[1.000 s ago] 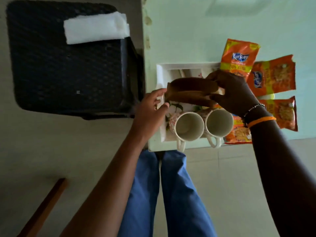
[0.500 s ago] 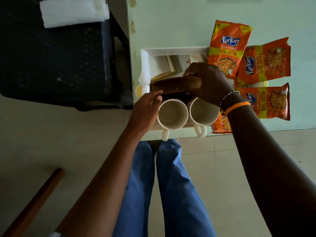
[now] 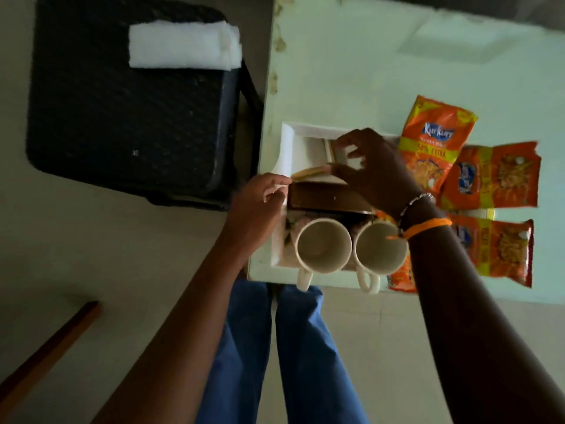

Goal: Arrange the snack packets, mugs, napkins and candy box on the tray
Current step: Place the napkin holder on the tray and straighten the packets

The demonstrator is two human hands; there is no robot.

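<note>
Your right hand (image 3: pixel 371 169) reaches over the white tray (image 3: pixel 289 142), fingers spread and curled loosely at a small white-and-tan item; whether they grip it, you cannot tell. The brown candy box (image 3: pixel 330 195) lies in the tray just below that hand, behind two cream mugs (image 3: pixel 324 244). Your left hand (image 3: pixel 260 203), loosely curled and empty, rests beside the box's left end. Orange snack packets (image 3: pixel 434 145) lie to the right.

Your right hand (image 3: pixel 371 169) covers the tray's (image 3: pixel 287 148) middle, so what your fingers touch there can't be told. Your right forearm hides the lower packet's (image 3: pixel 501 255) left part. Both arms run off the bottom edge.
</note>
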